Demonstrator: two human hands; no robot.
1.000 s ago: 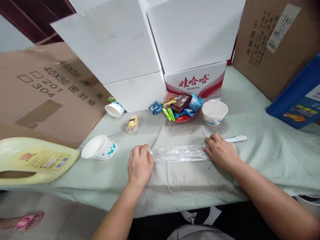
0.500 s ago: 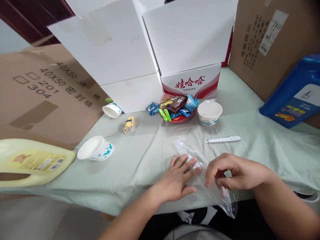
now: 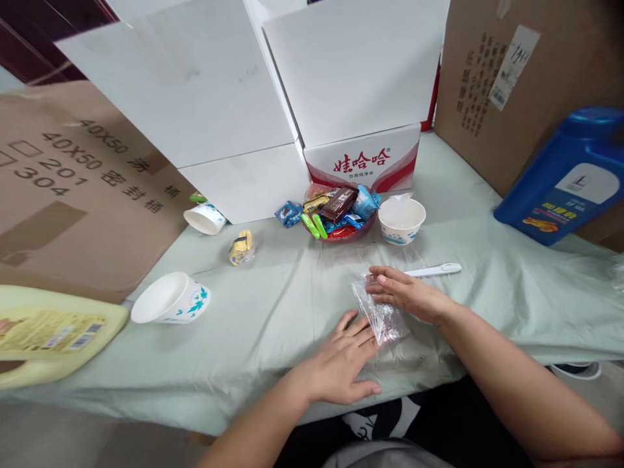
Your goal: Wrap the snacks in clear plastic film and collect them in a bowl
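Pressing flat and open on the clear plastic wrap [image 3: 380, 316], left hand [image 3: 341, 361] and right hand [image 3: 407, 294] touch it.

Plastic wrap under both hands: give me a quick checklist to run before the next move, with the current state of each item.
1. Left hand flat on the near end of the plastic wrap: ok.
2. Right hand pressing the wrap's far end: ok.
3. Wrap fully on the table cloth, not over the edge: ok.
4. White tool apart from the wrap: ok, just beyond the right hand.
5. Paper bowl upright: ok.
6. Wrap folded flat, no trapped creases: cannot tell.
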